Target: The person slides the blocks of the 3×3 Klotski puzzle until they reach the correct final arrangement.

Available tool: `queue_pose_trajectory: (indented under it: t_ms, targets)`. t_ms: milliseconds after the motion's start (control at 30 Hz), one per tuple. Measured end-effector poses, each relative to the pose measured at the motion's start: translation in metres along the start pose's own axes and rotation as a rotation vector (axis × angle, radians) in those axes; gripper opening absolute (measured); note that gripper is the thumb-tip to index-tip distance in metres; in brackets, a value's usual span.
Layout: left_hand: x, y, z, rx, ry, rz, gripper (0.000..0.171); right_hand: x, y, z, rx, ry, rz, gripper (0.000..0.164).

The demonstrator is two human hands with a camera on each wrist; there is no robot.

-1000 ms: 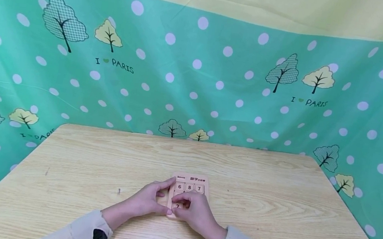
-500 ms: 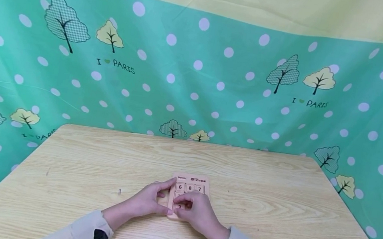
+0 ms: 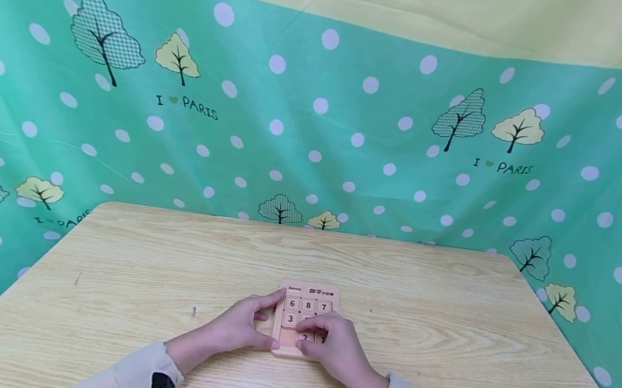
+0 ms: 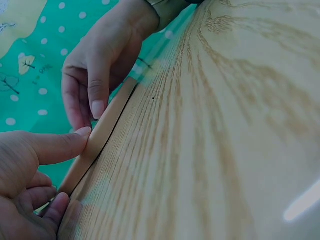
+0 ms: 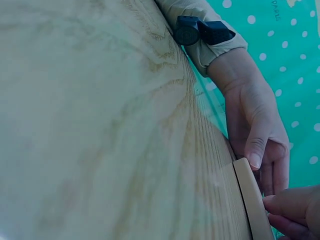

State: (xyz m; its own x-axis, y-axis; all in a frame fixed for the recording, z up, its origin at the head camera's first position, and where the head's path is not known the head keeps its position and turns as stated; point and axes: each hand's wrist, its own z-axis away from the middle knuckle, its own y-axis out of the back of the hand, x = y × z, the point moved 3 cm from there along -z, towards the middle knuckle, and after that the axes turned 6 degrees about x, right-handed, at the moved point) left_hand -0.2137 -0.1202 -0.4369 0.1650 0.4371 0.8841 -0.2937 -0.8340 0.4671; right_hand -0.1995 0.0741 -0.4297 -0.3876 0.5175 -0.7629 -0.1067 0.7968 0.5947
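Note:
A pink sliding number puzzle (image 3: 283, 351) lies flat on the table. My left hand (image 3: 237, 323) holds its left side, with the index finger near the upper corner and the thumb at the lower one. My right hand (image 3: 334, 348) has thumb and index finger on the number 2 tile (image 3: 304, 337) in the bottom row. Left of that tile is a bare slot (image 3: 287, 337), below the 3 tile (image 3: 290, 318). The top row reads 6, 8, 7. My right hand covers part of the lower rows. Both wrist views show the puzzle's edge (image 4: 105, 125) side-on.
The puzzle lies on a wood-grain table (image 3: 426, 301). A green dotted cloth (image 3: 319, 129) with tree prints hangs behind and beside it. A small dark mark (image 3: 193, 311) shows on the tabletop to the left. Light reflects near the front edge.
My right hand has moved right, and the 2 tile has slid right with it. The bottom-left slot is now bare and the 3 tile is uncovered. My left hand stays put.

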Motion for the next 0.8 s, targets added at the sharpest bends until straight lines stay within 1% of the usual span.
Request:
queue_pose_trajectory:
  t_ms: [300,533,667,800]
  targets:
    - [0.002,0.000,0.001,0.006,0.006,0.011,0.096,0.004,0.002,0.000,-0.001,0.000,-0.001,0.020]
    - [-0.001,0.000,0.000,0.005,0.007,0.004,0.097,0.003,0.003,-0.002,-0.018,0.007,-0.009,0.020]
    - [-0.002,0.000,0.000,0.004,0.005,0.004,0.096,0.005,0.003,-0.006,-0.038,0.005,-0.039,0.022]
    - [-0.003,-0.001,0.001,0.004,0.001,0.003,0.097,0.011,0.003,-0.012,-0.027,0.000,-0.075,0.023]
